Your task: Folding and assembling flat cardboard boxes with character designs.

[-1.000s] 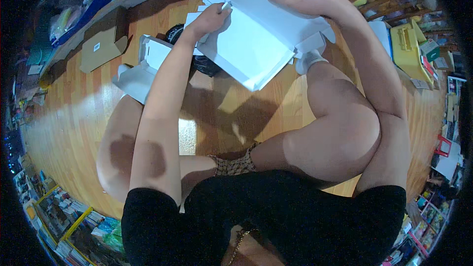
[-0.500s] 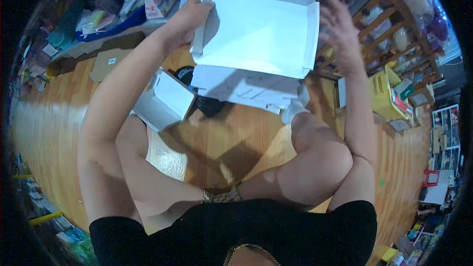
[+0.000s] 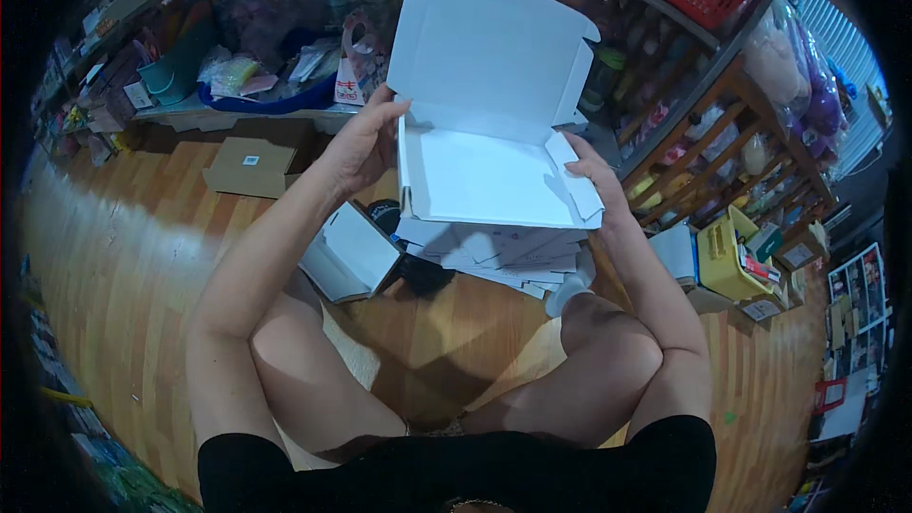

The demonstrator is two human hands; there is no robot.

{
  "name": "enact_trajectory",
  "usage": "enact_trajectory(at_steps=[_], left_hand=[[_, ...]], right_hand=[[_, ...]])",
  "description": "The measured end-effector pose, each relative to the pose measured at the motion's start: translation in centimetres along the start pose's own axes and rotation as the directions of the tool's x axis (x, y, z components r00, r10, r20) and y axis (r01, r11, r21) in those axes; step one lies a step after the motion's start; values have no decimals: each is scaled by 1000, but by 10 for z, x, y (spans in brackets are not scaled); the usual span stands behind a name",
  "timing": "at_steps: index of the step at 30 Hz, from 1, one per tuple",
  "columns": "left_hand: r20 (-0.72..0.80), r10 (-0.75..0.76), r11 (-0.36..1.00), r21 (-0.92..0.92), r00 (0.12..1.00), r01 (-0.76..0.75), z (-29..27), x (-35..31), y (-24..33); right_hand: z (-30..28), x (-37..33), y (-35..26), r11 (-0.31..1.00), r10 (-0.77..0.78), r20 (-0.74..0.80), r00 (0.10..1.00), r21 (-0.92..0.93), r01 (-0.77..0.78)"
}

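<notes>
Between my two hands is a white cardboard box [image 3: 480, 176] with its lid [image 3: 489, 43] standing up at the far side. My left hand [image 3: 369, 142] grips the box's left wall, its thumb over the upper edge. At the opposite end my right hand [image 3: 597, 176] is closed on the right wall, where a side flap [image 3: 573, 176] leans inward. The bare white inside of the box faces me. Beneath it a stack of flat white cardboard sheets [image 3: 503, 256] shows on the floor between my legs.
A smaller open white box [image 3: 351, 252] stands left of the stack, beside a dark object [image 3: 426, 275]. A flattened brown carton [image 3: 252, 160] lies farther left. To the right are a yellow bin [image 3: 730, 249] and a wooden slatted rail [image 3: 760, 147]. Shelves line the far side.
My right hand, off the box and blurred before, now grips its right wall. The right flap has tipped inward. The whole raised lid has come into view as the view shifted.
</notes>
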State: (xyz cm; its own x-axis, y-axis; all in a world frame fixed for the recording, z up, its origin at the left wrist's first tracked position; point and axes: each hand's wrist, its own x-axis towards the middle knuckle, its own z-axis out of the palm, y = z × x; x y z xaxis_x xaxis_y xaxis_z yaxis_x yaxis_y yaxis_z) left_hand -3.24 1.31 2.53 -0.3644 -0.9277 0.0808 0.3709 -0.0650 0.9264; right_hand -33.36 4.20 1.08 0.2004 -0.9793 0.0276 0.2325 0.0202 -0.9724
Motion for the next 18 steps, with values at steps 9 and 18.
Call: enact_trajectory(at_steps=[9, 18], left_hand=[[-48, -31, 998, -51, 998, 29, -14, 7, -15], [-73, -60, 996, -69, 995, 55, -20, 14, -15]], right_hand=[[-4, 2, 7, 999, 43, -59, 997, 2, -43], [-16, -3, 4, 945, -328, -88, 941, -47, 325]])
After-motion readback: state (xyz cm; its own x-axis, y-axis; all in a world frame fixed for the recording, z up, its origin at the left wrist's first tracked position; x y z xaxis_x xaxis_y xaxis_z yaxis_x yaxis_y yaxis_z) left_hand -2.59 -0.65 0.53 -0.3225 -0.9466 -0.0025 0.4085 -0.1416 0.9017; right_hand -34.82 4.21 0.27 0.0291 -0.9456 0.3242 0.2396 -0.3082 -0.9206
